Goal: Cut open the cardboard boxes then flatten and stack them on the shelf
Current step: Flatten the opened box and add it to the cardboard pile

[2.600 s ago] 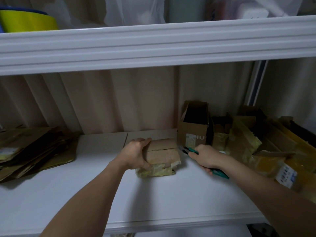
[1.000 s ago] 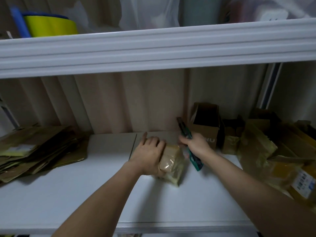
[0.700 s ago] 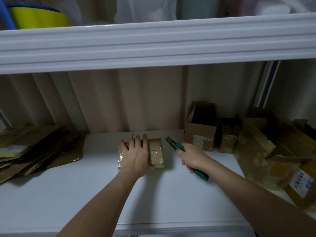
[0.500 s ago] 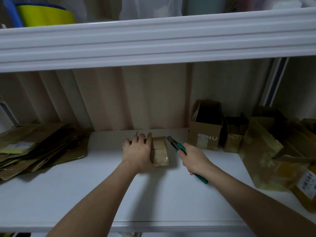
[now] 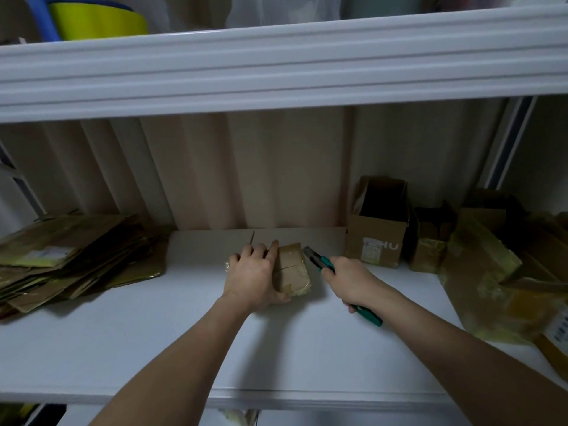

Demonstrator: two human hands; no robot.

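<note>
A small taped cardboard box [image 5: 292, 270] lies on the white shelf [image 5: 153, 333] near the middle. My left hand [image 5: 253, 276] lies on top of its left part, fingers pointing to the back and the thumb wrapped round the near edge. My right hand [image 5: 349, 279] grips a green-handled utility knife [image 5: 319, 263]; its dark tip points up-left and sits just right of the box's far corner. A stack of flattened cardboard [image 5: 70, 259] lies at the shelf's left end.
Open brown boxes [image 5: 379, 238] stand at the back right, with a heap of taped boxes [image 5: 491, 272] beyond them. The upper shelf's white edge [image 5: 276, 66] hangs overhead, carrying a yellow tub [image 5: 98, 21]. A ribbed wall closes the back.
My left hand turned the small box over and laid it flat on the shelf. The knife came down from upright to beside the box's right edge.
</note>
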